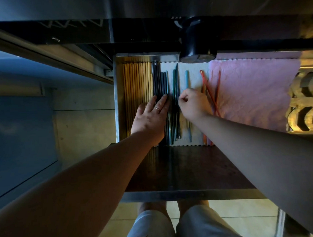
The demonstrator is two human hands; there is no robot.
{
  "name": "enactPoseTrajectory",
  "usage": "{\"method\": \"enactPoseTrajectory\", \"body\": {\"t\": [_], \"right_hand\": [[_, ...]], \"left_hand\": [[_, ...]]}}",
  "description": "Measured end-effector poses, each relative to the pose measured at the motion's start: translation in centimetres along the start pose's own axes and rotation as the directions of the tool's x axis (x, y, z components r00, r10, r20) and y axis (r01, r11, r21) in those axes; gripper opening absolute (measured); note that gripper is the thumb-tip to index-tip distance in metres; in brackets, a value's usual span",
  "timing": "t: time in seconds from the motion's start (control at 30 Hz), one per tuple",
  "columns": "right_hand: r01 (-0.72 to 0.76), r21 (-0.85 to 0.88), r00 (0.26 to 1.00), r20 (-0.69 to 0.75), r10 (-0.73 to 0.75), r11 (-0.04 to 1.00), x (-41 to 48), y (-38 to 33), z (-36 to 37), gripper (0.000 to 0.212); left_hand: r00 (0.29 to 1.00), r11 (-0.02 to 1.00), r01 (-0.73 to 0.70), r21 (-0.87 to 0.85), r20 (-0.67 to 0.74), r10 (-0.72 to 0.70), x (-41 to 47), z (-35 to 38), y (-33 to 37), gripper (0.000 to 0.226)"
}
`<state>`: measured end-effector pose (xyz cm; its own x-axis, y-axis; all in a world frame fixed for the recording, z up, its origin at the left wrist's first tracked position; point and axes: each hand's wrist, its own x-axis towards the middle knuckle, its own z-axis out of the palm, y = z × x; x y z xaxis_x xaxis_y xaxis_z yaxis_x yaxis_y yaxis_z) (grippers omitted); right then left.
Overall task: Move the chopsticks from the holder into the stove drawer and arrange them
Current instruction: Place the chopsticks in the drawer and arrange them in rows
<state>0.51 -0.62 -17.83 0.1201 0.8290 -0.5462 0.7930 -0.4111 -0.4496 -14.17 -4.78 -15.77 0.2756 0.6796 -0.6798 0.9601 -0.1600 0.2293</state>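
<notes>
Left hand point(150, 116): fingers straight, flat on dark chopsticks point(157, 82) | right hand point(193, 104): fingertips pinching teal chopsticks point(174, 81) | both sets lie in drawer point(173, 196), long axes front-to-back.

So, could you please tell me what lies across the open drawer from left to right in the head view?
In order: wooden chopsticks → dark chopsticks → teal chopsticks → single light-blue chopstick → red chopsticks → pink cloth.
</notes>
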Motion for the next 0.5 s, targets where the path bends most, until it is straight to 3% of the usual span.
{"method": "enactPoseTrajectory", "body": {"t": [0.1, 0.3, 0.5], "right_hand": [[0.064, 0.011, 0.997, 0.044, -0.065, 0.998, -0.1, -0.7, 0.5, 0.011], [-0.073, -0.037, 0.996, -0.06, 0.071, 0.997, 0.4, -0.9, 0.5, 0.014], [-0.055, -0.12, 0.994, -0.1, 0.043, 0.991, 0.3, -0.2, -0.1, 0.016]], "left_hand": [[1.0, 0.999, 0.024, -0.022, -0.01, -0.025, -0.3, 0.3, -0.7, 0.081], [1.0, 1.0, 0.019, -0.018, 0.014, -0.019, -0.7, 0.4, -0.9, 0.082], [0.999, 0.998, 0.036, -0.043, 0.034, -0.035, -0.8, 0.5, -0.1, 0.083]]}}
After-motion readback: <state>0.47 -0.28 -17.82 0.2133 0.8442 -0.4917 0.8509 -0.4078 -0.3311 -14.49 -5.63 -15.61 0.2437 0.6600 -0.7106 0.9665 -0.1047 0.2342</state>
